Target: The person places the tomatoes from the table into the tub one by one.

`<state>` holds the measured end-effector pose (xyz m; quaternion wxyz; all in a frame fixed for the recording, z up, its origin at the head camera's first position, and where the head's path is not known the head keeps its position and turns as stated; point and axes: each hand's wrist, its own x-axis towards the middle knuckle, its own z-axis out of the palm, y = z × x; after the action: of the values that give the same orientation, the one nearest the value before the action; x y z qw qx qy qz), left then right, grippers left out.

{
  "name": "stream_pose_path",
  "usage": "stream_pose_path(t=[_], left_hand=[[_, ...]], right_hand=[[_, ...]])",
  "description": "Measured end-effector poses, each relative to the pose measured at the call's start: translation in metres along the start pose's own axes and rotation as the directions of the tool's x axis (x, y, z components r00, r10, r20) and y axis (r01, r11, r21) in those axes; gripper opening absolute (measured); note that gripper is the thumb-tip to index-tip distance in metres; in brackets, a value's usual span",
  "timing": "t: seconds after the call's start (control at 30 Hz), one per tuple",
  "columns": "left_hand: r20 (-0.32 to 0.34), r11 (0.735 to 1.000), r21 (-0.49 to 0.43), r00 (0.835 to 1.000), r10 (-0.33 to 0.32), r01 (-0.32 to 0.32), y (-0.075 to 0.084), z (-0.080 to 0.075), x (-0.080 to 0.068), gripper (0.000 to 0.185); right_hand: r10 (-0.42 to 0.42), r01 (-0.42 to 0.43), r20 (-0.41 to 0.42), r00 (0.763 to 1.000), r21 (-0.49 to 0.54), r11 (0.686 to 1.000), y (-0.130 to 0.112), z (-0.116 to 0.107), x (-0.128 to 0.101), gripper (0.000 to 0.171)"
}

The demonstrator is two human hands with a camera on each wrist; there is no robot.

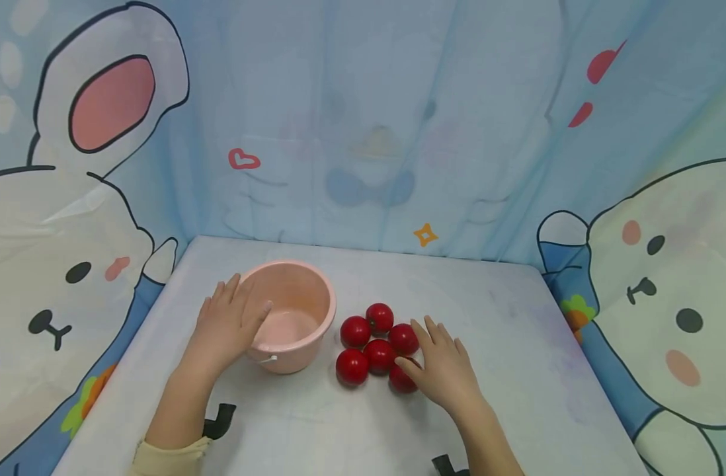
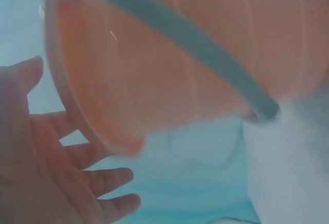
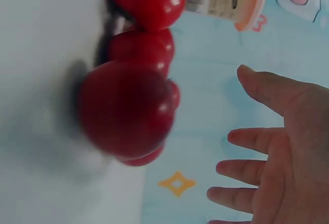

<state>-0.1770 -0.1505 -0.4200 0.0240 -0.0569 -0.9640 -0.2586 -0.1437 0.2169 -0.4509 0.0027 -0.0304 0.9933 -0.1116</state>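
At the centre-left of the head view, a pink bucket point(image 1: 297, 360) is seen upright on a white table point(image 1: 518, 317), its mouth turned upward. The left hand point(image 1: 225, 327) is held at the bucket's left rim with fingers straight and spread, nothing being gripped; whether the rim is touched cannot be told. Just right of the bucket, near the centre of the frame, six shiny red balls point(image 1: 379, 356) are clustered. The right hand point(image 1: 446, 367) is held over the cluster's right edge, fingers loosely extended and nothing grasped; one ball at the lower right is partly covered by it. A patterned blue curtain point(image 1: 363, 79) is hung behind.
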Motion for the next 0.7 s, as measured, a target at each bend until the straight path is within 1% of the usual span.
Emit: stream_pose_path(t=[0.1, 0.2, 0.27, 0.3, 0.33, 0.37, 0.4, 0.43, 0.5, 0.53, 0.57, 0.6, 0.63, 0.7], left_hand=[[0.002, 0.995, -0.084, 0.998, -0.060, 0.060, -0.017, -0.004, 0.004, 0.082], [0.015, 0.974, -0.197, 0.994, -0.110, 0.110, -0.032, -0.005, 0.008, 0.081], [0.020, 0.951, -0.279, 0.991, -0.133, 0.134, -0.040, -0.002, 0.012, 0.077], [0.021, 0.935, -0.324, 0.989, -0.145, 0.144, -0.043, 0.000, 0.014, 0.075], [0.028, 0.910, -0.382, 0.986, -0.164, 0.162, -0.045, 0.003, 0.016, 0.073], [0.034, 0.877, -0.445, 0.982, -0.187, 0.182, -0.047, 0.006, 0.017, 0.070], [0.043, 0.832, -0.517, 0.977, -0.207, 0.199, -0.049, 0.010, 0.019, 0.068], [0.059, 0.773, -0.597, 0.973, -0.224, 0.215, -0.050, 0.014, 0.020, 0.066], [0.091, 0.634, -0.738, 0.965, -0.245, 0.230, -0.051, 0.022, 0.022, 0.062], [0.109, 0.562, -0.792, 0.962, -0.251, 0.237, -0.051, 0.026, 0.022, 0.061], [0.117, 0.505, -0.832, 0.963, -0.243, 0.229, -0.051, 0.030, 0.023, 0.060], [0.125, 0.455, -0.862, 0.964, -0.234, 0.222, -0.051, 0.033, 0.023, 0.059], [0.129, 0.417, -0.883, 0.966, -0.224, 0.214, -0.050, 0.036, 0.023, 0.058], [0.119, 0.367, -0.910, 0.970, -0.213, 0.192, -0.050, 0.043, 0.024, 0.055]], right_hand=[[0.028, -0.028, 0.016, 0.999, 0.026, 0.999, 0.012, 0.011, -0.003, 0.085], [0.047, -0.048, 0.020, 0.999, 0.078, 0.996, 0.021, 0.024, -0.006, 0.087], [0.063, -0.065, 0.016, 0.998, 0.132, 0.989, 0.025, 0.032, -0.007, 0.088], [0.075, -0.077, 0.016, 0.997, 0.159, 0.984, 0.027, 0.037, -0.007, 0.088], [0.087, -0.088, 0.015, 0.996, 0.189, 0.978, 0.028, 0.041, -0.008, 0.089], [0.100, -0.101, 0.014, 0.995, 0.216, 0.971, 0.029, 0.045, -0.008, 0.090], [0.112, -0.112, 0.015, 0.994, 0.239, 0.965, 0.030, 0.049, -0.008, 0.091], [0.125, -0.125, 0.016, 0.992, 0.262, 0.957, 0.031, 0.052, -0.008, 0.091], [0.146, -0.145, 0.019, 0.989, 0.292, 0.945, 0.031, 0.057, -0.009, 0.092], [0.156, -0.156, 0.023, 0.987, 0.305, 0.940, 0.032, 0.060, -0.009, 0.093], [0.167, -0.169, 0.030, 0.985, 0.308, 0.936, 0.032, 0.061, -0.010, 0.094], [0.176, -0.179, 0.039, 0.984, 0.313, 0.933, 0.033, 0.063, -0.011, 0.094], [0.184, -0.189, 0.048, 0.982, 0.319, 0.928, 0.033, 0.064, -0.012, 0.095], [0.195, -0.206, 0.068, 0.979, 0.324, 0.923, 0.035, 0.067, -0.014, 0.097]])
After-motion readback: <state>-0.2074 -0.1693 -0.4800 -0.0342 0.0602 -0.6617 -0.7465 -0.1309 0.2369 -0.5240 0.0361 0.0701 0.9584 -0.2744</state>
